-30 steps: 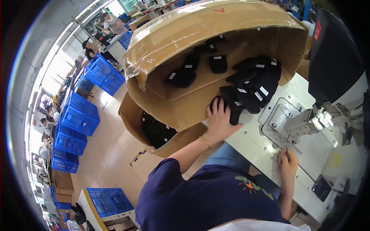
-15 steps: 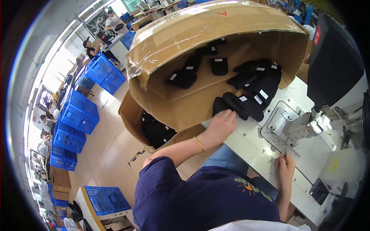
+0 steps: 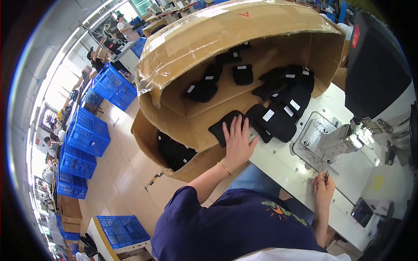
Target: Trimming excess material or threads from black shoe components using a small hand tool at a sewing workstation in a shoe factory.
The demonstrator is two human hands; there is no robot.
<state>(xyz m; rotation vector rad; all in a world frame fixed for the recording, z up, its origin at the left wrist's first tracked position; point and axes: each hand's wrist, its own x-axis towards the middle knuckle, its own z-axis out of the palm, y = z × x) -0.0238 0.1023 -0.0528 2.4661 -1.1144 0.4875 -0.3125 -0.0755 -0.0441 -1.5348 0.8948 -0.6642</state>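
Note:
My left hand (image 3: 237, 145) lies with outstretched fingers on a black padded fabric piece (image 3: 221, 127), at the lip of a large cardboard box. Right of it, a pile of similar black pieces (image 3: 281, 125) with small white labels overlaps the white sewing machine table (image 3: 283, 162). More black pieces (image 3: 242, 75) are scattered inside the box. My right hand (image 3: 324, 190) is closed around a small dark pointed tool (image 3: 326, 175), probably thread snips. Only its tip shows. It rests by the table's front edge, near the machine's needle area (image 3: 346, 141).
The large cardboard box (image 3: 209, 43) lies tilted with its opening toward me. Below it stands a second box (image 3: 146, 137) holding black pieces. Loose threads lie around the metal plate (image 3: 314, 132). A phone (image 3: 361, 214) sits at right. Blue crates (image 3: 88, 132) line the left; people work beyond.
My left hand has moved left with one black piece, away from the pile, and its fingers have spread from a pinch. My right hand stays nearly in place, the tool tip slightly turned.

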